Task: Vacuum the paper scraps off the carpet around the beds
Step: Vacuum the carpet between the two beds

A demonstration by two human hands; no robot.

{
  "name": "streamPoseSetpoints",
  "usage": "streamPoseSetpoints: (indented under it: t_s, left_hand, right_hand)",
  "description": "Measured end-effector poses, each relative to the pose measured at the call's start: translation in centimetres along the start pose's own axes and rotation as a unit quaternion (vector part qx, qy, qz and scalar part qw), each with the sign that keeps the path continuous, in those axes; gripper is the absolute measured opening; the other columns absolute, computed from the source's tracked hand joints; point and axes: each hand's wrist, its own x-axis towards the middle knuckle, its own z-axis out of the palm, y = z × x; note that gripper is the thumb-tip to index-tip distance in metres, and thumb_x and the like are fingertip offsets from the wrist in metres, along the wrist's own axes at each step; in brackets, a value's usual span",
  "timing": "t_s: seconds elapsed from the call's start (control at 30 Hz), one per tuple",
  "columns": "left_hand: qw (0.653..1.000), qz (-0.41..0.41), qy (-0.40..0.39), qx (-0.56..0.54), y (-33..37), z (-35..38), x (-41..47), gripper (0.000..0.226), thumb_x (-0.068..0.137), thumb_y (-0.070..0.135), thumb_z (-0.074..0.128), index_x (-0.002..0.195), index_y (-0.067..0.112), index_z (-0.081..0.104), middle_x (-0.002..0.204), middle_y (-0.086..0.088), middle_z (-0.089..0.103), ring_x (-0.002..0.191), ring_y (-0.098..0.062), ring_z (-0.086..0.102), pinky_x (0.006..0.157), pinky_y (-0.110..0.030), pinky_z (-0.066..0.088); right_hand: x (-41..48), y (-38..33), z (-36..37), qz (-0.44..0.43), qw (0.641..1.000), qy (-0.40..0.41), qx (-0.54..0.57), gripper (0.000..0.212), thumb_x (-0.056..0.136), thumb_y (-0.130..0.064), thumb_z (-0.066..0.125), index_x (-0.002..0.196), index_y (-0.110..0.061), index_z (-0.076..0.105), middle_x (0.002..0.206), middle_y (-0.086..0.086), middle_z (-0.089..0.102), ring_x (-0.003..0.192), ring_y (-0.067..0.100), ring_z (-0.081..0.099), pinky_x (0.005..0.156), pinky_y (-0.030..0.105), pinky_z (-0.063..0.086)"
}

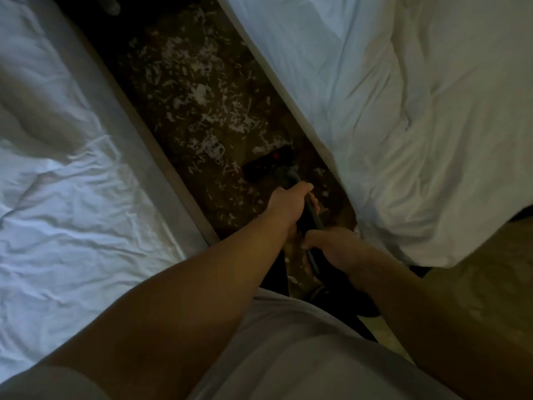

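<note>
Two hands grip the dark vacuum wand point(313, 216), the left hand point(288, 202) wrapped around it lower down and the right hand point(336, 249) closed on it nearer the body, with the floor head point(266, 166) resting on the carpet point(207, 168) in the narrow aisle between the left bed point(72, 168) and the right bed point(403, 125). Most paper scraps point(199, 93) lie thick ahead of the head, only a few beside it, so the aisle pass looks barely begun. Next comes a straight push forward into the pile, keeping clear of the hanging bedding.

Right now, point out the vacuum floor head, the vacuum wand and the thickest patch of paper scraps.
vacuum floor head point(266, 166), head view, on its dark top surface.
vacuum wand point(313, 216), head view, on the tube between the two hands.
paper scraps point(199, 95), head view, on a dense white clump on the carpet.
</note>
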Motion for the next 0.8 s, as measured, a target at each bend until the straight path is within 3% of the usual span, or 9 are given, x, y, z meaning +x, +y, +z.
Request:
streamPoseSetpoints:
  t_s: [0.13,0.23,0.33,0.5,0.67,0.8]
  left_hand:
    - [1.000,0.013,0.016,-0.014,6.8,-3.4,2.2,0.019,0.094,0.018,0.067,0.106,0.007,0.057,0.062,-0.007,0.060,0.058,-0.021,0.059,0.063,-0.036,0.054]
    - [0.999,0.030,0.027,-0.032,11.2,-6.1,3.7,0.021,0.093,0.017,0.067,0.108,0.006,0.056,0.063,-0.006,0.060,0.055,-0.020,0.059,0.059,-0.034,0.054]
    - [0.998,0.047,0.039,-0.035,14.7,-8.4,4.7,0.021,0.095,0.019,0.065,0.109,0.006,0.055,0.064,-0.006,0.058,0.052,-0.019,0.058,0.052,-0.030,0.053]
    - [0.995,0.063,0.067,-0.033,18.1,-11.5,5.3,0.018,0.097,0.020,0.062,0.086,0.008,0.055,0.064,-0.006,0.056,0.054,-0.018,0.056,0.054,-0.029,0.055]
    - [0.992,0.068,0.083,-0.064,17.7,-12.9,5.4,0.018,0.095,0.018,0.063,0.107,0.008,0.054,0.066,-0.007,0.058,0.057,-0.021,0.058,0.061,-0.037,0.058]
    - [0.989,0.043,0.101,-0.100,15.2,-12.6,4.5,0.018,0.094,0.015,0.064,0.108,0.007,0.055,0.068,-0.007,0.057,0.056,-0.019,0.058,0.052,-0.030,0.055]
  right_hand:
    - [2.4,-7.0,2.7,-0.017,0.999,-0.028,-0.014,0.020,0.094,-0.018,0.066,0.081,-0.003,0.066,0.068,0.012,0.065,0.042,0.016,0.060,0.049,0.024,0.051]
    - [4.1,-11.4,4.8,-0.028,0.998,-0.043,-0.028,0.016,0.093,-0.020,0.066,0.088,-0.004,0.066,0.071,0.010,0.065,0.043,0.015,0.061,0.049,0.024,0.049]
    - [5.5,-15.2,6.6,-0.040,0.997,-0.057,-0.045,0.015,0.092,-0.021,0.067,0.095,-0.006,0.069,0.078,0.009,0.067,0.050,0.016,0.063,0.053,0.025,0.050]
    - [7.1,-18.9,9.3,-0.054,0.993,-0.086,-0.059,0.018,0.092,-0.021,0.067,0.104,-0.008,0.066,0.086,0.011,0.066,0.067,0.021,0.065,0.060,0.030,0.051]
    - [7.4,-19.3,10.1,-0.044,0.990,-0.105,-0.082,0.014,0.092,-0.020,0.066,0.099,-0.008,0.066,0.081,0.009,0.066,0.065,0.021,0.064,0.063,0.032,0.052]
    - [6.6,-17.2,9.4,-0.036,0.987,-0.121,-0.102,0.013,0.093,-0.020,0.066,0.094,-0.007,0.064,0.073,0.008,0.064,0.055,0.019,0.063,0.055,0.029,0.050]
